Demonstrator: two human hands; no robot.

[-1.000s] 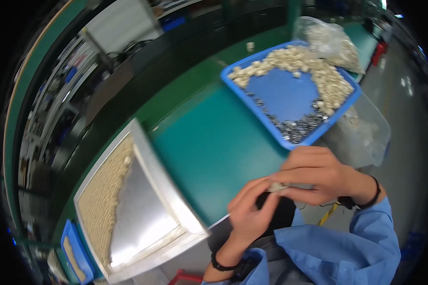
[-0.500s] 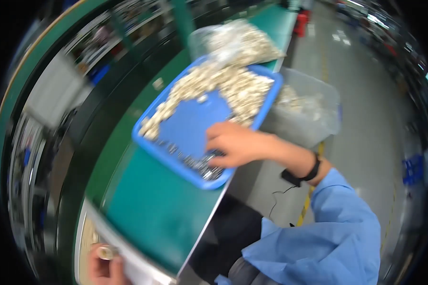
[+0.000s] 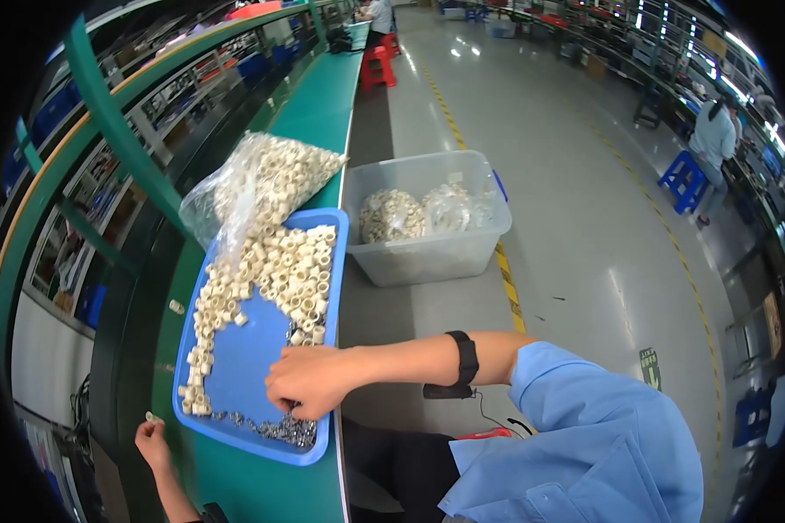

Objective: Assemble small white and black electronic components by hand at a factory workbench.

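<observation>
My left hand (image 3: 153,446) is beside the near left corner of the blue tray (image 3: 180,370), its fingertips pinching a short cream plastic collar (image 3: 153,418). Over the tray's near right part, my right hand (image 3: 312,381) has its fingers curled down at a pile of small dark metal parts (image 3: 292,431). Its fingertips are partly hidden, so what they pinch does not show. Many cream collars (image 3: 301,270) are heaped along the tray's far and left sides. A clear plastic bag (image 3: 279,179) full of them leans over the far rim.
The tray stands on a long green workbench (image 3: 314,100). To its right, a translucent bin (image 3: 427,261) on the floor holds bagged cream parts. A loose collar (image 3: 177,307) lies left of the tray. Red stools (image 3: 377,68) and a seated person (image 3: 713,135) are farther off.
My view has swung and steadied, so the tray now appears lower and farther left. My left hand still pinches the collar, and my right hand stays at the metal parts.
</observation>
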